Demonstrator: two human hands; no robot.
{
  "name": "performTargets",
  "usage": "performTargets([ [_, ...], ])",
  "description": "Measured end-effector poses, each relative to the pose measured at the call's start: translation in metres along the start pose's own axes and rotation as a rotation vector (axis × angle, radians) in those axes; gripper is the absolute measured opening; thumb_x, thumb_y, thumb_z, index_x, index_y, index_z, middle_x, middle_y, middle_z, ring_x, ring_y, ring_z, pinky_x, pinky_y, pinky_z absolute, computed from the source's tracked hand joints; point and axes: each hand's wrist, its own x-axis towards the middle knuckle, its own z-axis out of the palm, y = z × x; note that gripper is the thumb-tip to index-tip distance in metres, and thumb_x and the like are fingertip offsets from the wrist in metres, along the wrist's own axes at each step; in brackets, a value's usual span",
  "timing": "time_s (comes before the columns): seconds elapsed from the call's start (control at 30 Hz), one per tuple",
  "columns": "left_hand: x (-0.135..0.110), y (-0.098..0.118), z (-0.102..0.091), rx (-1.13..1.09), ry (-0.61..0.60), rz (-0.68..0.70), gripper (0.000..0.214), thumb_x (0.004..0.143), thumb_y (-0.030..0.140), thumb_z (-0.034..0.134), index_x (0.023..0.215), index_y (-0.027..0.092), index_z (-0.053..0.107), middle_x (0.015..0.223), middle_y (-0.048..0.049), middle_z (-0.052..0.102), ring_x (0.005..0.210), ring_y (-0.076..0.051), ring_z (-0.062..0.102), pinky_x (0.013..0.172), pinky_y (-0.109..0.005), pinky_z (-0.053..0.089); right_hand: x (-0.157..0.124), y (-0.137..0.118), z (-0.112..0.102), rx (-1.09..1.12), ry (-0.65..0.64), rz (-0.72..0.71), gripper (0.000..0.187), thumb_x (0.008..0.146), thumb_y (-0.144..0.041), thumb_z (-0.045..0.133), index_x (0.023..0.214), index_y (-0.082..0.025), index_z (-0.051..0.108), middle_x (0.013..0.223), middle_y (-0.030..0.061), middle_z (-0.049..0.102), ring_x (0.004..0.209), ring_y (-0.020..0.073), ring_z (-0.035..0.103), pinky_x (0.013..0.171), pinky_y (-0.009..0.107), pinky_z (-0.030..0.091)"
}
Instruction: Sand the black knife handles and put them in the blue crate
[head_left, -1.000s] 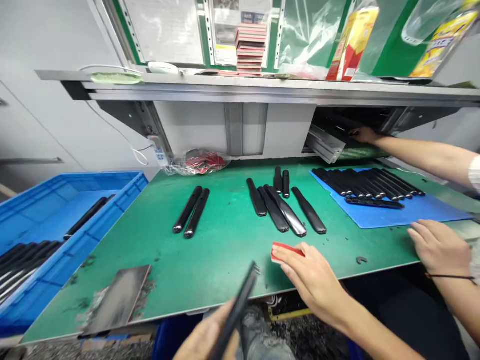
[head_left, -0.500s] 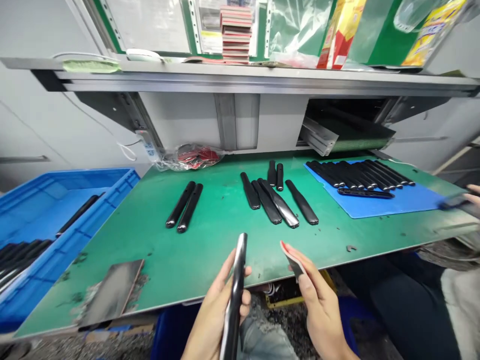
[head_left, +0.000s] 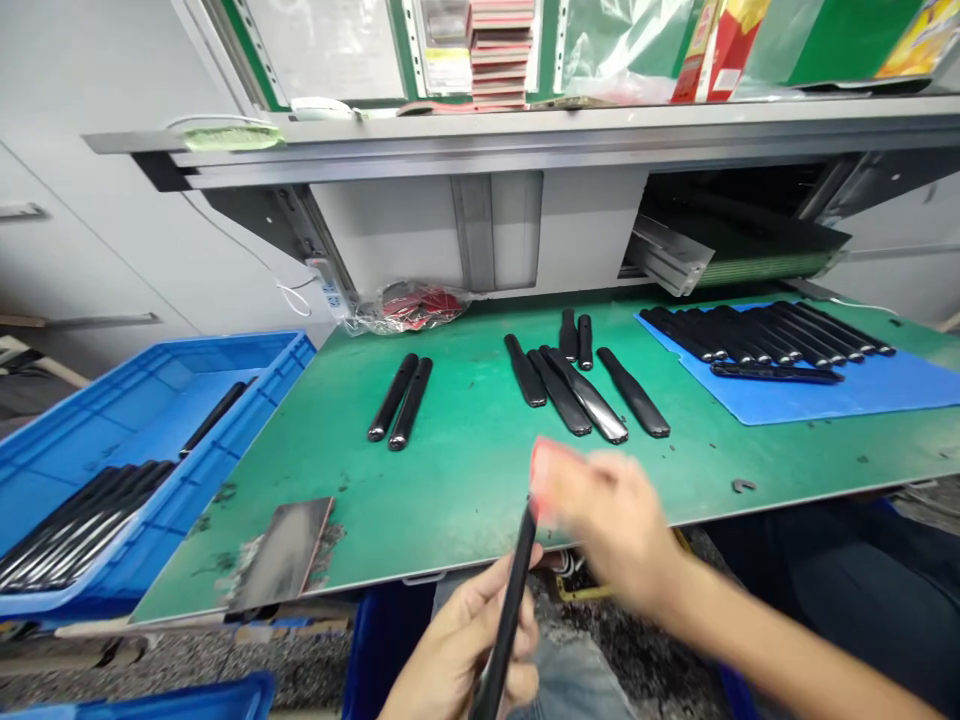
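Note:
My left hand [head_left: 480,640] is closed around a long glossy black handle-shaped part [head_left: 513,610], held tilted at the table's front edge. My right hand [head_left: 619,525], smeared by motion, grips a red-faced sanding pad [head_left: 553,470] against the upper end of that part. Two similar black parts [head_left: 401,402] lie side by side on the left of the green table. A loose group of several more black parts [head_left: 581,390] rests in the middle, one with a shiny bare-looking face.
At the left stands a blue crate [head_left: 225,470] with a row of black parts. A blue sheet [head_left: 787,400] on the right bears several more. A dark worn pad [head_left: 285,550] lies at the front left; stacked pads [head_left: 501,55] stand on the shelf [head_left: 420,145].
My right hand has swung left and brought the sanding pad onto the black part's upper end. The part has turned in my left hand. The view has shifted left.

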Motion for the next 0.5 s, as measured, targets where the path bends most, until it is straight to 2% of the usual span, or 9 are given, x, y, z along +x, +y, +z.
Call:
performTargets([
  [0.1,-0.014,0.013,-0.004,0.079,-0.01,0.062,0.057,0.068,0.021,0.091,0.122,0.023,0.072,0.057,0.0012,0.058,0.046,-0.012,0.052,0.045,-0.023,0.04,0.007,0.02,-0.015,-0.108,-0.148,-0.052,0.03,0.109,-0.046,0.049,0.118,-0.032,0.074,0.123,0.0022,0.069,0.094,0.0291,0.061,0.075,0.045,0.047],
  [0.17,-0.017,0.026,-0.004,0.06,0.022,0.126,0.058,0.075,0.027,0.087,0.129,0.028,0.067,0.064,0.0016,0.06,0.046,-0.011,0.052,0.044,-0.022,0.042,-0.005,0.017,-0.02,-0.129,-0.139,-0.01,0.03,0.108,-0.039,0.052,0.133,-0.031,0.066,0.138,0.0036,0.06,0.103,0.0308,0.058,0.085,0.049,0.047],
  [0.2,-0.016,0.033,-0.004,0.022,0.031,0.144,0.058,0.08,0.035,0.083,0.133,0.03,0.063,0.071,0.0015,0.062,0.046,-0.009,0.052,0.043,-0.02,0.043,-0.014,0.012,-0.02,-0.066,-0.089,0.057,0.034,0.108,-0.037,0.052,0.14,-0.03,0.06,0.145,0.0043,0.053,0.11,0.0311,0.056,0.092,0.05,0.046],
  [0.27,-0.012,0.046,-0.002,-0.097,-0.01,0.162,0.061,0.086,0.048,0.074,0.141,0.028,0.055,0.077,0.0027,0.062,0.042,-0.005,0.049,0.038,-0.017,0.041,-0.032,0.0,-0.017,0.275,0.09,0.239,0.041,0.108,-0.039,0.05,0.147,-0.029,0.053,0.149,0.0065,0.048,0.115,0.0287,0.056,0.095,0.044,0.048],
  [0.3,-0.009,0.052,-0.001,-0.174,-0.062,0.176,0.061,0.089,0.049,0.07,0.142,0.024,0.052,0.074,0.0042,0.06,0.039,-0.004,0.046,0.035,-0.016,0.038,-0.04,-0.004,-0.013,0.533,0.196,0.333,0.042,0.107,-0.041,0.047,0.146,-0.028,0.054,0.147,0.0077,0.05,0.11,0.0268,0.059,0.089,0.04,0.052],
  [0.37,-0.001,0.063,0.004,-0.334,-0.152,0.256,0.042,0.095,0.037,0.064,0.131,0.015,0.055,0.063,0.0079,0.05,0.037,-0.004,0.044,0.034,-0.015,0.035,-0.052,-0.007,-0.003,1.056,0.352,0.453,0.043,0.106,-0.041,0.037,0.142,-0.027,0.057,0.143,0.0103,0.054,0.095,0.0239,0.063,0.072,0.034,0.055],
  [0.43,0.008,0.073,0.013,-0.443,-0.13,0.407,0.017,0.096,0.022,0.054,0.111,0.015,0.057,0.062,0.0069,0.047,0.046,-0.007,0.052,0.043,-0.016,0.043,-0.059,-0.008,0.01,1.419,0.369,0.494,0.048,0.101,-0.038,0.034,0.14,-0.026,0.058,0.142,0.0137,0.054,0.094,0.0246,0.063,0.07,0.035,0.055],
  [0.5,0.015,0.081,0.026,-0.486,-0.045,0.485,0.012,0.095,0.019,0.045,0.102,0.016,0.055,0.068,0.0032,0.05,0.057,-0.01,0.057,0.053,-0.021,0.049,-0.064,-0.014,0.022,1.632,0.298,0.527,0.052,0.093,-0.037,0.042,0.142,-0.025,0.058,0.143,0.0157,0.053,0.096,0.0244,0.062,0.074,0.034,0.054],
])
